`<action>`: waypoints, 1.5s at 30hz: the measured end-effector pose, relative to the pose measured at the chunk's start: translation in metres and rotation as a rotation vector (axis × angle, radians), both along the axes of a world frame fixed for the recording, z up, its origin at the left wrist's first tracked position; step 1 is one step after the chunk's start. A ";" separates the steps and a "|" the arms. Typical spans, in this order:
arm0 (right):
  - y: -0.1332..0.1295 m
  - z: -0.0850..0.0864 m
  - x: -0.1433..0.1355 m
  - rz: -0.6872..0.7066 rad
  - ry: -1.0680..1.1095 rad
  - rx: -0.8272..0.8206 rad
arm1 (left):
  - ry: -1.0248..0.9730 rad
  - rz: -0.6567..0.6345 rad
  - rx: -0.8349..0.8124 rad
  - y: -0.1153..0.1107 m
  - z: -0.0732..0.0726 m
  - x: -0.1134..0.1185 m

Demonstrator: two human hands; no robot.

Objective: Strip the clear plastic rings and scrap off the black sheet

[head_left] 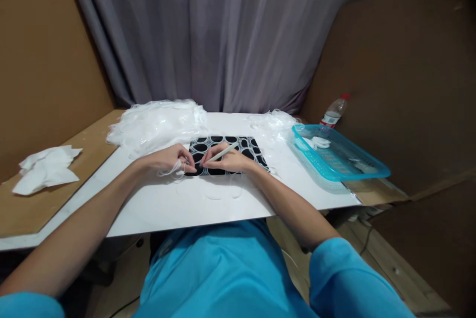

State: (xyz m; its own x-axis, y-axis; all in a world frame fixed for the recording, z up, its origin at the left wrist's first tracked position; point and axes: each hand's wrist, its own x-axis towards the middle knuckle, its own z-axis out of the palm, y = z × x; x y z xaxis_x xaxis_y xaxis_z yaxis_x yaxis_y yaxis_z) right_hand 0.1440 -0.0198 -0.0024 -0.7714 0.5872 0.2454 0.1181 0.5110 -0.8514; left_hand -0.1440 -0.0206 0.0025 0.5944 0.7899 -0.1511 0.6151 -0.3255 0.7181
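Note:
A black sheet with pale oval outlines [232, 140] lies flat on the white tabletop in front of me. Over its near half, my right hand [228, 159] is closed around a slim pale pen-like tool [223, 151], whose tip is hidden by the fingers. My left hand [177, 158] rests at the sheet's left edge with its fingers curled in. Thin white stringy strips [178, 169] hang from and around those fingers. Whether the left fingertips also grip the sheet cannot be made out. Faint thin loops [234, 190] lie on the tabletop close to the right hand.
A large heap of white, clear-edged pieces [159, 122] lies back left, a smaller heap [277, 124] back right. The blue basket [338, 175] holds white items; a red-capped bottle [334, 112] stands behind it. Crumpled tissues [48, 169] lie far left. Cardboard walls [394, 75] and a grey curtain [208, 35] surround the table.

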 end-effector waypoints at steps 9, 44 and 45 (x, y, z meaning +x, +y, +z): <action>0.004 -0.020 -0.008 0.024 -0.097 0.059 | 0.042 -0.026 -0.080 0.003 -0.010 -0.005; 0.019 -0.029 -0.012 -0.138 -0.031 0.091 | 0.028 0.004 0.183 -0.001 -0.004 0.002; 0.021 -0.031 -0.011 -0.145 -0.035 0.102 | 0.036 0.004 0.172 -0.001 -0.004 0.001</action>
State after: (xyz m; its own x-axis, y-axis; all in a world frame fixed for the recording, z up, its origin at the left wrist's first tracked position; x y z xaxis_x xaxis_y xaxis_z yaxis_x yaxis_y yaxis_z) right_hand 0.1327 0.0009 -0.0332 -0.6894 0.6663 0.2843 0.2252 0.5701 -0.7901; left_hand -0.1428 -0.0218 -0.0013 0.5874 0.8085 -0.0346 0.6411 -0.4389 0.6296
